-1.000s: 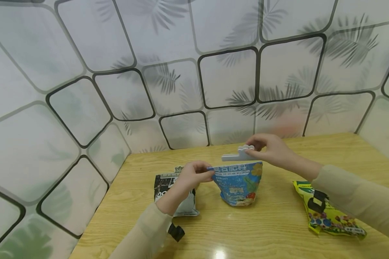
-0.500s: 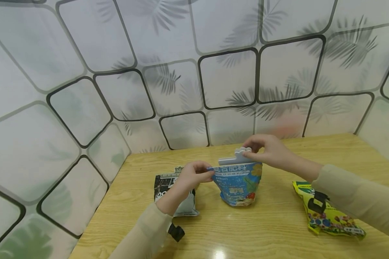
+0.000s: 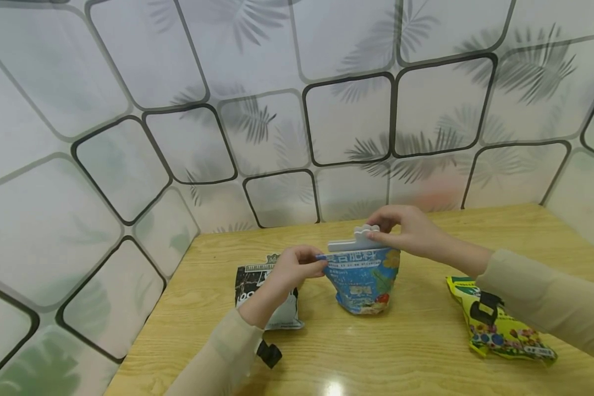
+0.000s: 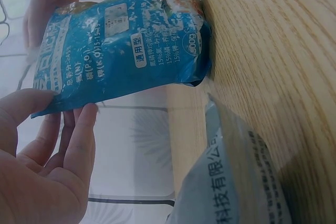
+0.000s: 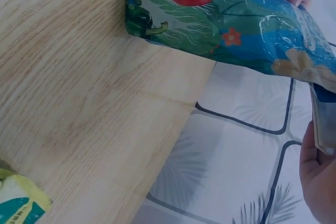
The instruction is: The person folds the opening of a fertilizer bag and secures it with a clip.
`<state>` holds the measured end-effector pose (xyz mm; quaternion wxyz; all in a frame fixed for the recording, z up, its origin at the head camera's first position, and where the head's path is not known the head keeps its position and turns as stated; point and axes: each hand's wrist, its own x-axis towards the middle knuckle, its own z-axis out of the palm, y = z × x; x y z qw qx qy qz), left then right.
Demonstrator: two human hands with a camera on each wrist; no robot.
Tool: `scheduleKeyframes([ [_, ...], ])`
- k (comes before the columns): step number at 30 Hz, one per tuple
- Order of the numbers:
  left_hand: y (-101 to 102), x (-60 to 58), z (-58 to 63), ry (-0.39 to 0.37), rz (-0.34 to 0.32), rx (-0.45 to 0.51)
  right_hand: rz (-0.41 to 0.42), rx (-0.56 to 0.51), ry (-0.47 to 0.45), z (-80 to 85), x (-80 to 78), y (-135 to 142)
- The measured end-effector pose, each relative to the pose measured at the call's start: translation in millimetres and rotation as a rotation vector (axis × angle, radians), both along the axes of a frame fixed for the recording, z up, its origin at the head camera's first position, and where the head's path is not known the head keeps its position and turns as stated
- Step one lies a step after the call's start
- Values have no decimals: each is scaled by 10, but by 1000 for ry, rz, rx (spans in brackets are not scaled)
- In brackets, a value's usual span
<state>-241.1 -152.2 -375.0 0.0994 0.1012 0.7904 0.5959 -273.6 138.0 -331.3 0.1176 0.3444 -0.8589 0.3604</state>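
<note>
A blue fertilizer bag (image 3: 361,283) stands upright on the table, printed with vegetables. My left hand (image 3: 297,268) pinches its top left corner between thumb and fingers, as the left wrist view also shows. My right hand (image 3: 411,231) grips a pale grey bag clip (image 3: 358,240) with a scalloped handle. The clip lies along the bag's top edge, its long arm pointing left. In the right wrist view the clip (image 5: 325,121) meets the bag's top corner; whether the edge lies between its two bars I cannot tell.
A black and white bag (image 3: 284,316) stands left, partly behind my left forearm. A yellow bag (image 3: 505,330) lies at right, partly beneath my right sleeve. A small black object (image 3: 269,354) is near my left sleeve. Behind the wooden table (image 3: 376,357) rises a patterned wall (image 3: 267,143).
My right hand has brought the bag clip left and slightly down, from above the blue bag onto its top edge. My left hand keeps its pinch on the corner.
</note>
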Motion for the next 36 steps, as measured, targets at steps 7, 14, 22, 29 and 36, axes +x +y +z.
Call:
scheduleKeyframes([
  [7, 2, -11, -5, 0, 1, -7, 17, 2, 12, 32, 10, -26],
  [14, -6, -12, -11, 6, 1, -10, 27, 2, 2, 65, 47, -58],
  [22, -9, -6, -15, 4, -1, -10, 38, 3, 37, 77, 63, -89],
  [29, -3, -9, -13, -16, 19, -13, 44, 16, 63, 105, 83, -111],
  [36, -5, -15, -14, -8, 9, -11, 43, 31, 65, 131, 96, -126],
])
